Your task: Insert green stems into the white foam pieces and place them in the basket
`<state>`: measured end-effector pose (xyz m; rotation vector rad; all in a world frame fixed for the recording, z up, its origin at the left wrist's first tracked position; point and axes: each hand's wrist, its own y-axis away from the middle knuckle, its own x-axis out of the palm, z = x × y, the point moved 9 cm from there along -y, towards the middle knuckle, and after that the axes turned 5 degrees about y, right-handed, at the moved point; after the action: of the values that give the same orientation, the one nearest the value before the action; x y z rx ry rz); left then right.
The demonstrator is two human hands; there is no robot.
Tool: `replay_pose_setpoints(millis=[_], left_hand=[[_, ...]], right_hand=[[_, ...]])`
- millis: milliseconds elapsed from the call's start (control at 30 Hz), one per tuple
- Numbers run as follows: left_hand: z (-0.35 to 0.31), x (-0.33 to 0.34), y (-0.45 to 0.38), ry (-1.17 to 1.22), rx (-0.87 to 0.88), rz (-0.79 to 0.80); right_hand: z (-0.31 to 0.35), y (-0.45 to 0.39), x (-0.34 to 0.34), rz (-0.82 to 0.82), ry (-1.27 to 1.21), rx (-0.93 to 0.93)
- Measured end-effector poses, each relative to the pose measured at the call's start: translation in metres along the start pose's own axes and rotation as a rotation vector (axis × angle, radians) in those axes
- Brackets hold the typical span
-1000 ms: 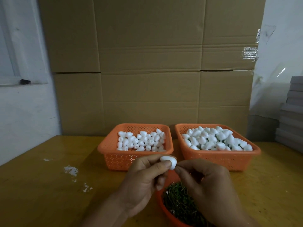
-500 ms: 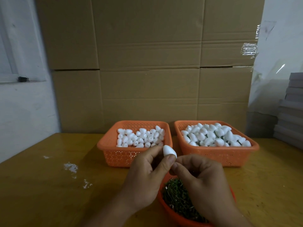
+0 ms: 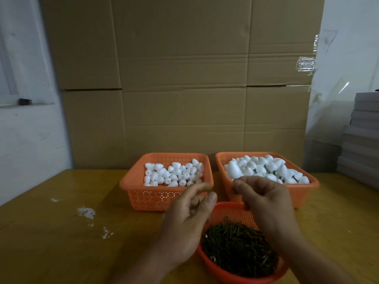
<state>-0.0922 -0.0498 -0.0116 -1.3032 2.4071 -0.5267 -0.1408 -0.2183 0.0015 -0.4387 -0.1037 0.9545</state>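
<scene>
The right hand, fingers curled, rises in front of the right basket; a white foam piece stands just above its fingertips, and whether these pinch a stem beneath it or the piece is already free cannot be told. The left hand is loosely spread, its fingers apart and holding nothing, in front of the left basket. That basket holds plain foam pieces, several showing a hole at the blunt end; the right basket holds larger-looking pieces, a few with dark stems showing between them. Nearest the person, a round orange bowl holds loose green stems. All stand on a yellow table before stacked cardboard boxes. The foam is probably very light and easily dented, so a gentle pinch around its broad middle should serve; the stems appear thin and stiff, best taken near one end and pressed straight into the hole.
</scene>
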Motion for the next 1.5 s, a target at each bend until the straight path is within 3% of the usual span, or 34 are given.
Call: replay_pose_setpoints(millis=[167,333,433,700,833,1033,1267,1400,1500], left_hand=[[0.001,-0.003,0.0,-0.039,0.037,-0.052],[0.005,-0.001,0.002,-0.026,0.04,-0.036],[0.007,-0.001,0.002,-0.05,0.051,-0.03],[0.012,0.003,0.003,-0.093,0.046,0.0],[0.01,0.004,0.004,-0.1,0.052,0.007],[0.003,-0.005,0.003,-0.163,0.079,-0.064],[0.004,-0.048,-0.017,-0.308,0.042,-0.235],[0.009,-0.09,-0.06,-0.466,-0.085,-0.302],[0.02,-0.108,-0.101,-0.679,-0.237,-0.208]], right_hand=[[-0.024,-0.046,-0.04,-0.258,0.165,0.042],[-0.038,-0.087,-0.074,-0.46,0.604,0.109],[-0.038,-0.104,-0.075,-0.446,0.86,0.166],[-0.042,-0.127,-0.066,-0.31,1.149,0.218],[-0.038,-0.124,-0.067,-0.315,1.148,0.185],[-0.01,-0.096,-0.057,-0.315,0.918,-0.019],[0.018,-0.026,-0.024,0.036,0.573,-0.138],[0.013,-0.001,-0.008,0.159,0.653,-0.165],[0.005,0.001,-0.004,0.157,0.702,-0.18]])
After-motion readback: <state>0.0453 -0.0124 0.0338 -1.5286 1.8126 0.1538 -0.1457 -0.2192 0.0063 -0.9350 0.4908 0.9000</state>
